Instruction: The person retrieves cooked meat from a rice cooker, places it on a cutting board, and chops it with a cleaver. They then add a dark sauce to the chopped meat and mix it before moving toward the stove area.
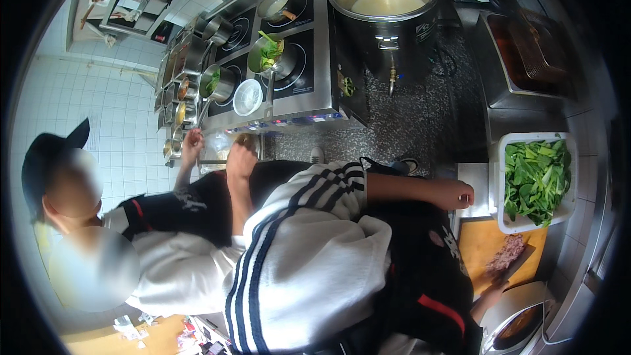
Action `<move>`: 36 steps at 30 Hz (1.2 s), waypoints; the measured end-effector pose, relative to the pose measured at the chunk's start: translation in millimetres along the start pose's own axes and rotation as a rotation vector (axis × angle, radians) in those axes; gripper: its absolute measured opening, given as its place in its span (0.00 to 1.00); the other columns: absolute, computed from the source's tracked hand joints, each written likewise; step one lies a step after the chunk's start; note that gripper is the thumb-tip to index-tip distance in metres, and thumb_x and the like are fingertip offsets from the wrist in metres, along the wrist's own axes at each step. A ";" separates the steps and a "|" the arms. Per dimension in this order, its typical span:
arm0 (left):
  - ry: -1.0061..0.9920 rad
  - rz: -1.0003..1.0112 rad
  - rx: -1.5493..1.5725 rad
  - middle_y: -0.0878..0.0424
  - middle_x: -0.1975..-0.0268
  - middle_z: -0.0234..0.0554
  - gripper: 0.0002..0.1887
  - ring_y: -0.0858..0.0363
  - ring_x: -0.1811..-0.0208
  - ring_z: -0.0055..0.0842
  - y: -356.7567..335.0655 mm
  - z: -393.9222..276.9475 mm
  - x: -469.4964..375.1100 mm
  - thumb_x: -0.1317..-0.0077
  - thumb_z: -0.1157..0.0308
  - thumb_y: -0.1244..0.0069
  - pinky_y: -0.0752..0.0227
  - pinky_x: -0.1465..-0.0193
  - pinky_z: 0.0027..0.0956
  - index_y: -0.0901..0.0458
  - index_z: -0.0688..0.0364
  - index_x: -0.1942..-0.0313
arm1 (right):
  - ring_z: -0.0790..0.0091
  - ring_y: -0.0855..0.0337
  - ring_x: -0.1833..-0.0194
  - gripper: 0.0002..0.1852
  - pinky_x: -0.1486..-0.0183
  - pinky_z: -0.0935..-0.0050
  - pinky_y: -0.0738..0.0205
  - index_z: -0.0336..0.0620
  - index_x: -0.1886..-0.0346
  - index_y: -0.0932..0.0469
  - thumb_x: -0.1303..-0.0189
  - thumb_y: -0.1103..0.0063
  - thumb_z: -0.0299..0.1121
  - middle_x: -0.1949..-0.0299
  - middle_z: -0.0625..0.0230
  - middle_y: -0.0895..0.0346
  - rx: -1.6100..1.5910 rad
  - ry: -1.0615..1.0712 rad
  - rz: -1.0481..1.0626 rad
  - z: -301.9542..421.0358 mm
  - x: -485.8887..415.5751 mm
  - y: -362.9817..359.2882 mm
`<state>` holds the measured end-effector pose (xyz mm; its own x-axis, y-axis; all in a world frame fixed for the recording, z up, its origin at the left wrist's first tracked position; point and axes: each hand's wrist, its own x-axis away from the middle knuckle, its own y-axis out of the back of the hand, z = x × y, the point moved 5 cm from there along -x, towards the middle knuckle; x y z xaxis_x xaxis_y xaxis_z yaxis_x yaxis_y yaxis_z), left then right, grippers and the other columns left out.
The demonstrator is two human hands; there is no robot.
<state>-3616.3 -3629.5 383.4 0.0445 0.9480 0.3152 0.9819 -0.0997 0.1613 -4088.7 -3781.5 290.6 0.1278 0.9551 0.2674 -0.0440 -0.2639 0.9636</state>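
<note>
My left hand (454, 195) is curled closed at the near edge of the steel counter, beside a white plastic basket (502, 182) of cut leafy greens (537, 177). Nothing shows in its fingers. Partly hidden by my apron, my right hand (492, 297) grips a knife with a broad dark blade (516, 264), probably a cleaver. The blade lies along a pile of chopped pinkish meat (507, 252) on a yellow cutting board (473, 237). The knife's handle is mostly covered by my hand.
A round pot (493, 323) with reddish-brown contents stands beside the board. A deep fryer (512, 96) and large stockpot (382, 20) lie to my left. Behind me, a co-worker (192, 207) stands at an induction range (300, 104) bearing several pans.
</note>
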 end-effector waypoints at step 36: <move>0.100 0.316 0.006 0.19 0.54 0.41 0.12 0.22 0.57 0.21 -7.4 -3.3 -45.8 0.28 0.72 0.55 0.28 0.51 0.25 0.25 0.64 0.48 | 0.36 0.19 0.66 0.16 0.62 0.44 0.27 0.32 0.51 0.41 0.39 0.54 0.29 0.70 0.37 0.22 -0.649 -0.230 -0.059 136.0 47.6 22.5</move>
<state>-3626.2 -3673.1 370.9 0.3287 0.8361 0.4392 0.9235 -0.3819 0.0359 -3948.9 -3760.3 326.2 0.3519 0.8935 0.2790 -0.6054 -0.0101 0.7958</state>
